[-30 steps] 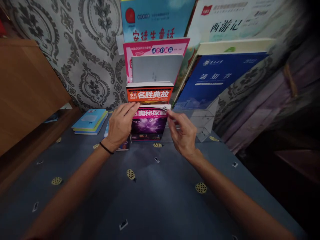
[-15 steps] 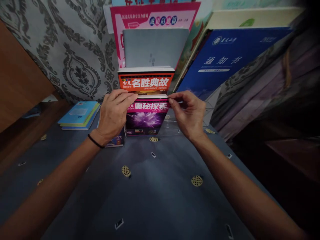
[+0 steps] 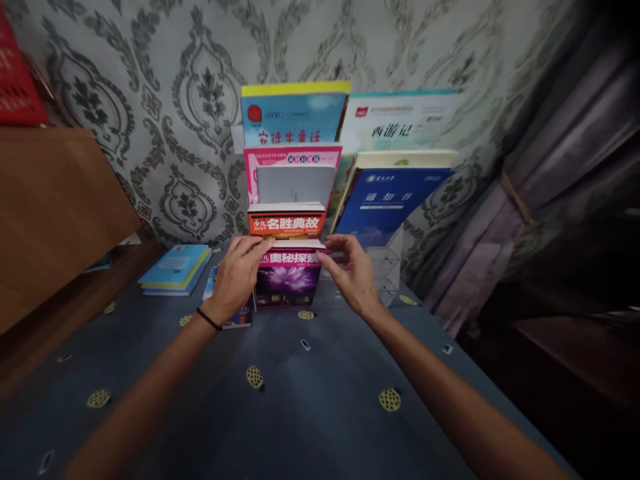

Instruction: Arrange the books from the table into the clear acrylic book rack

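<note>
A purple-and-pink book (image 3: 289, 279) stands upright at the front of a stepped rack of books. My left hand (image 3: 237, 270) is closed on its upper left corner, fingers over the top edge. At the upper right corner, my right hand (image 3: 353, 270) has thumb and index finger bent around the book's edge. Just behind it rises an orange book (image 3: 293, 225), then a grey one (image 3: 295, 185) and a pink one (image 3: 300, 156). A dark booklet (image 3: 239, 316) lies partly hidden under my left wrist.
To the right, a blue book (image 3: 385, 207) leans in the clear rack (image 3: 387, 263). Taller books, a light blue one (image 3: 295, 117) and a pale one (image 3: 400, 120), stand at the back. A small stack of blue books (image 3: 175, 263) lies left, near a wooden cabinet (image 3: 60, 213).
The view has tilted up and back, so the rear books and more wall now show. My hands stay at the purple book's top corners; the right fingers look slightly looser.
</note>
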A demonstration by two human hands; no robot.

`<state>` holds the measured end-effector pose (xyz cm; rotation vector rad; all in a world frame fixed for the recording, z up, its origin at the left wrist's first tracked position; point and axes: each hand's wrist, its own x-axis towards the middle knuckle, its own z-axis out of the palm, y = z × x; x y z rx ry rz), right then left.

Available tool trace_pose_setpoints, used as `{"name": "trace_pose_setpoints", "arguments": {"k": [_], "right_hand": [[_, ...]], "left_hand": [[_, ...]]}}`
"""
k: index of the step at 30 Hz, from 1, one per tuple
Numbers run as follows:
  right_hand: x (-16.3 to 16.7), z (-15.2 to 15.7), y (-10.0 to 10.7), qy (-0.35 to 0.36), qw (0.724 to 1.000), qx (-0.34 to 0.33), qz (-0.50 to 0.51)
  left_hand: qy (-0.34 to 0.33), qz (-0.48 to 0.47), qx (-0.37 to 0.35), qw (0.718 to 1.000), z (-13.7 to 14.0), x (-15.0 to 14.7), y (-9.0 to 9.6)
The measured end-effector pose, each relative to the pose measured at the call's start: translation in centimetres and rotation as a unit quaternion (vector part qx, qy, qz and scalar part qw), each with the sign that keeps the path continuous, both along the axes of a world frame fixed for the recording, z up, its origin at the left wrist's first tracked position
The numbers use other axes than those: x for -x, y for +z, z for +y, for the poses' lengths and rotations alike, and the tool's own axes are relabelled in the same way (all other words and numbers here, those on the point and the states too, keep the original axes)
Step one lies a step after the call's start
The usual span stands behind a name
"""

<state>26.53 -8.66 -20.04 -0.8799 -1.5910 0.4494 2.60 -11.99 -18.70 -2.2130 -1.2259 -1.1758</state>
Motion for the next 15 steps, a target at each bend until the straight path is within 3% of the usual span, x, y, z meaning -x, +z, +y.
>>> {"name": "trace_pose_setpoints", "arguments": {"k": [5,10,15], "right_hand": [[-0.3,1.4,-0.7,0.054,0.993,0.093,-0.045],[-0.3,0.8,-1.1,0.033,0.993,0.096,-0.055],[0.0,-0.2,-1.0,0.022,0.992,0.106,-0.061]], "left_hand": [[0.019,-0.096,0.038,0.994,-0.3,-0.6,-0.6],[0.021,-0.234,0.142,0.961,0.0,-0.4,-0.9],[0.032,-0.263,0.200,0.943,-0.5,-0.5,-0.7]]}}
